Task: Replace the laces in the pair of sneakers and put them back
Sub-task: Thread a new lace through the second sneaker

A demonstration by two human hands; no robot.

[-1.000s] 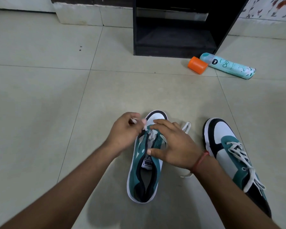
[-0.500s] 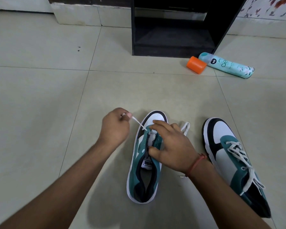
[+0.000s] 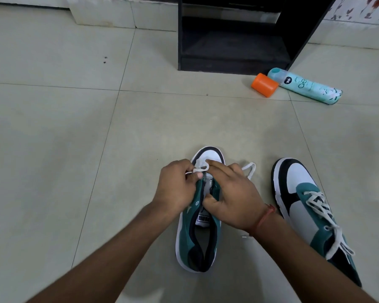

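Far right on the floor: orange cap (image 3: 264, 84) touching a teal can (image 3: 304, 85), beside a black cabinet (image 3: 232, 33). Laced shoe (image 3: 311, 213) right; centre shoe (image 3: 198, 228) lies toe far, heel near. Left hand (image 3: 176, 189) pinches the lace (image 3: 198, 169); right hand (image 3: 232, 197) grips the tongue area, both covering the eyelets.

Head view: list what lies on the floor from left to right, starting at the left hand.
Left hand → unlaced sneaker → right hand → orange cap → laced sneaker → spray can, lying on its side.
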